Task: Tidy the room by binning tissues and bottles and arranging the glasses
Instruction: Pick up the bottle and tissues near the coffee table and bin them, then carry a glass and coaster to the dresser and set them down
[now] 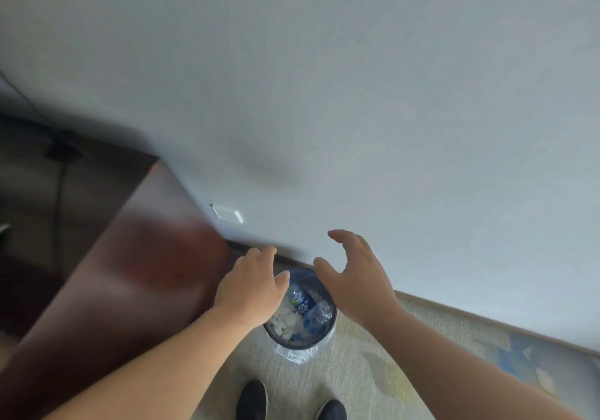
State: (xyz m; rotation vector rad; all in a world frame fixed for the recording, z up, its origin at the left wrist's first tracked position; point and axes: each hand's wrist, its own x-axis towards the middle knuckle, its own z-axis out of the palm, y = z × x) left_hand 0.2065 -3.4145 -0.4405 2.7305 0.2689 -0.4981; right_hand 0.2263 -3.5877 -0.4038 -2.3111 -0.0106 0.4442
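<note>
Left hand [250, 286] back-up over the 10 o'clock side of the bin [300, 347], fingers loosely bent, nothing visibly gripped. Thumb tip close to the top of the bottle [306, 304], contact impossible to tell. Right hand [354, 283] over the 2 o'clock side, spread wide, thumb and fingers well apart, empty.

Below and between the two hands, inside the bin: the bottle, lying on a heap of white tissues [287, 320]. Long axis of the bottle from 11 o'clock to 5 o'clock. What looks like the cap end up at 11 o'clock near the left thumb, crinkled clear base at 5 o'clock, blue label facing up. Clear liner [297, 357] spilling over the rim at 6 o'clock.

Bin standing on pale carpet [373, 371], close to the wall [357, 95] at 12 o'clock and just beside the end of the dark wooden worktop [130, 257] at 9 o'clock. White socket [227, 214] on the wall, at 11 o'clock from the bin. Dark shoes [251, 400] at 6 o'clock, toes toward the bin.

Judged as progress: binning well advanced, with one bottle and several tissues already in. No telling from here whether more litter remains elsewhere in the room. No glasses in view, so arranging them probably left to do, or simply out of sight. Likely next: turning away from the bin toward the rest of the room
</note>
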